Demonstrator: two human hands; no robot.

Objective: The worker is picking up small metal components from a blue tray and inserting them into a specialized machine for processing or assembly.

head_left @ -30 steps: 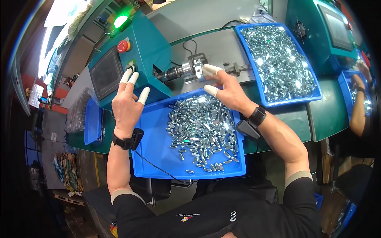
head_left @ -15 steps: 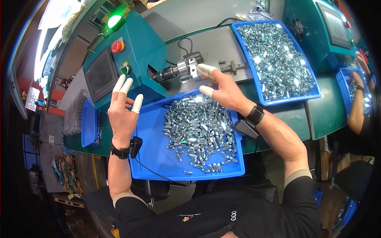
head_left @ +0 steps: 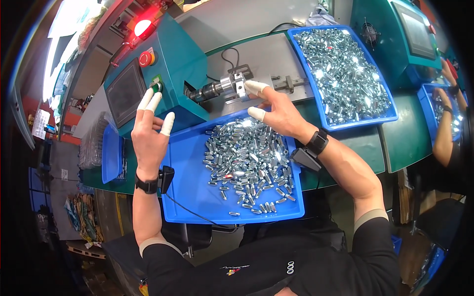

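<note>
As the left hand (head_left: 149, 142) held parted fingers just beside the round green button (head_left: 157, 87), the right hand (head_left: 284, 111), thumb apart, touched the silver metal block (head_left: 240, 86); its grip I couldn't tell. Shiny metal fittings (head_left: 247, 155) lay in the blue plastic tray (head_left: 182, 185) overhanging the green desk's (head_left: 359, 145) near edge, seemingly for reach.

Silver metal block (head_left: 240, 86) with dark holes stands upright at right end of the spindle (head_left: 209, 92) on teal machine (head_left: 182, 64), round green button (head_left: 157, 87) on machine's front, short shiny metal fittings (head_left: 247, 163) heaped loose in near blue tray (head_left: 185, 177).
</note>
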